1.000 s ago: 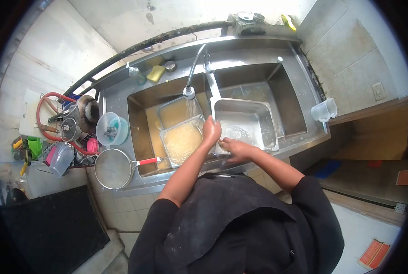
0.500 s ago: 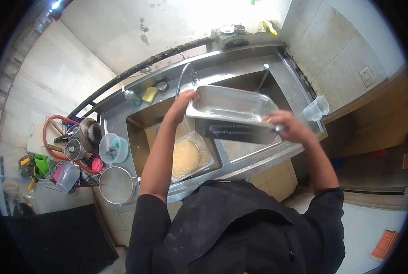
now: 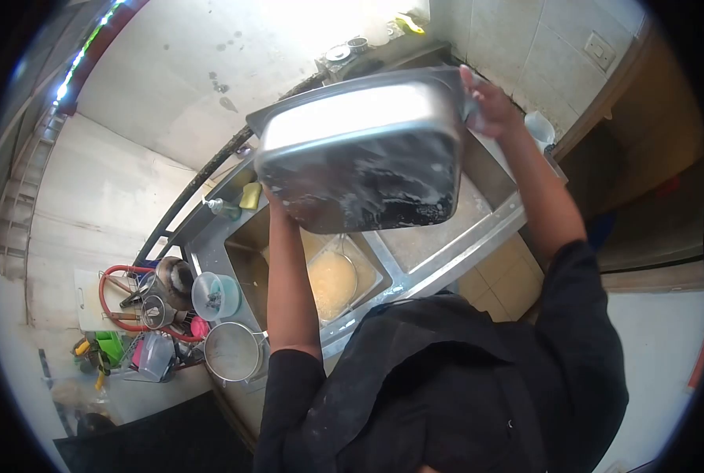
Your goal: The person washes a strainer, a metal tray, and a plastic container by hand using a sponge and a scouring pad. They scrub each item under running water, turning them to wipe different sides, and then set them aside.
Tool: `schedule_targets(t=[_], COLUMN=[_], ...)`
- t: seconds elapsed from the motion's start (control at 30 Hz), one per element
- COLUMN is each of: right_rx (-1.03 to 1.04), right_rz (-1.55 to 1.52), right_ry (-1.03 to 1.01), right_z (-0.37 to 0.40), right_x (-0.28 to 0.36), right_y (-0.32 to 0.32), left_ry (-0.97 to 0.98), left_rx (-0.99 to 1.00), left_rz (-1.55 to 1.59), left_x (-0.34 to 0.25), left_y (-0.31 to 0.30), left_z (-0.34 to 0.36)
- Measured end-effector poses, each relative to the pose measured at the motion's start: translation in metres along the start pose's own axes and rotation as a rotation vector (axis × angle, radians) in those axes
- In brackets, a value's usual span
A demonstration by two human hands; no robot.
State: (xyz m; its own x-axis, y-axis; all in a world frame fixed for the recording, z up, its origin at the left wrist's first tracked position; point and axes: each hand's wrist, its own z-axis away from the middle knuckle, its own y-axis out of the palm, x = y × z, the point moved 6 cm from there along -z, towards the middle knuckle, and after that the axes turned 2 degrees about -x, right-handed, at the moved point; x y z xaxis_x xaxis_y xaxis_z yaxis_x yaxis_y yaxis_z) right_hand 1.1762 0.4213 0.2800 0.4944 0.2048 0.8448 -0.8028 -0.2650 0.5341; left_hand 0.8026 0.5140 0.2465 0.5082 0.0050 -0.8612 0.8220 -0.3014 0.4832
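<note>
A deep rectangular steel food pan [image 3: 360,154] is held up over the sink, tilted so that its outside and soapy underside face me. My right hand [image 3: 490,106] grips its right end near the rim, with suds on the fingers. My left hand [image 3: 275,203] supports the pan at its lower left; most of that hand is hidden behind the metal. Below, a round strainer [image 3: 334,280] sits within a rectangular container [image 3: 379,280] of cloudy tan liquid in the left basin [image 3: 245,256].
On the left counter stand a clear plastic tub [image 3: 216,296], a large sieve [image 3: 234,352] and a rack crowded with utensils [image 3: 151,347]. A yellow sponge [image 3: 249,195] and a soap bottle [image 3: 222,208] lie at the back ledge. A plastic jug [image 3: 540,128] is at the right.
The pan has been raised toward me and tipped, so its underside shows instead of its inside. Both hands moved up with it, and the view has turned somewhat.
</note>
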Motion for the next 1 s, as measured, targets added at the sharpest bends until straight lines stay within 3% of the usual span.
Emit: schedule_targets(t=[0.03,0.17,0.27,0.33,0.37,0.43,0.47,0.53,0.57,0.63,0.7,0.77,0.83,0.87,0.9,0.93,0.97,1.0], right_rx=[0.012,-0.112,-0.218,-0.563,-0.55,-1.188,-1.177,-1.323,-1.318,-1.31,-1.036,-0.769,-0.519,-0.522,-0.426,-0.332,-0.52,-0.699], right_rz=[-0.131,-0.208,-0.47,-0.584,-0.581,-0.257,-0.25,0.32,0.324,1.462,1.455,1.307,1.722,1.725,1.585,1.437,1.316,1.188], right_ry=[-0.1,-0.147,-0.277,-0.321,-0.313,-0.493,-0.496,-0.659,-0.662,-0.914,-0.901,-1.025,-0.802,-0.813,-0.952,-1.081,-1.119,-1.148], right_z=[0.007,-0.002,-0.006,-0.004,-0.007,0.017,0.023,0.053,0.045,0.028,-0.004,-0.023,-0.033,-0.032,-0.023,-0.013,-0.012,-0.014], right_x=[-0.015,-0.101,-0.131,-0.154,-0.169,-0.182,-0.168,-0.109,-0.105,-0.083,-0.106,-0.139,-0.158,-0.15,-0.144,-0.139,-0.131,-0.127], right_y=[0.03,0.024,0.028,-0.014,-0.036,-0.1,-0.092,-0.053,-0.049,0.008,0.044,0.097,0.144,0.143,0.145,0.144,0.117,0.081], left_ry=[-0.02,-0.104,-0.128,-0.153,-0.201,-0.211,-0.235,-0.203,-0.19,-0.18,-0.173,-0.285,-0.247,-0.143,-0.045,-0.08,-0.077,-0.114], left_rx=[-0.024,-0.156,-0.267,-0.344,-0.412,-0.447,-0.474,-0.476,-0.476,-0.496,-0.499,-0.471,-0.465,-0.323,-0.183,-0.211,-0.206,-0.335], left_rz=[0.041,0.142,0.13,0.069,0.01,0.019,0.024,0.028,0.023,-0.018,-0.058,-0.311,-0.273,-0.141,-0.014,-0.382,-0.382,-0.426], left_x=[0.006,0.038,0.053,0.057,0.064,0.074,0.079,0.081,0.083,0.093,0.102,0.115,0.125,0.133,0.131,0.13,0.123,0.113], left_y=[-0.01,-0.045,-0.052,-0.041,-0.037,-0.033,-0.031,-0.024,-0.02,-0.002,0.014,0.021,0.019,0.018,0.02,0.009,0.005,-0.003], left_z=[0.0,0.004,0.02,0.026,0.031,0.035,0.037,0.04,0.042,0.041,0.04,0.037,0.037,0.035,0.038,0.039,0.041,0.047])
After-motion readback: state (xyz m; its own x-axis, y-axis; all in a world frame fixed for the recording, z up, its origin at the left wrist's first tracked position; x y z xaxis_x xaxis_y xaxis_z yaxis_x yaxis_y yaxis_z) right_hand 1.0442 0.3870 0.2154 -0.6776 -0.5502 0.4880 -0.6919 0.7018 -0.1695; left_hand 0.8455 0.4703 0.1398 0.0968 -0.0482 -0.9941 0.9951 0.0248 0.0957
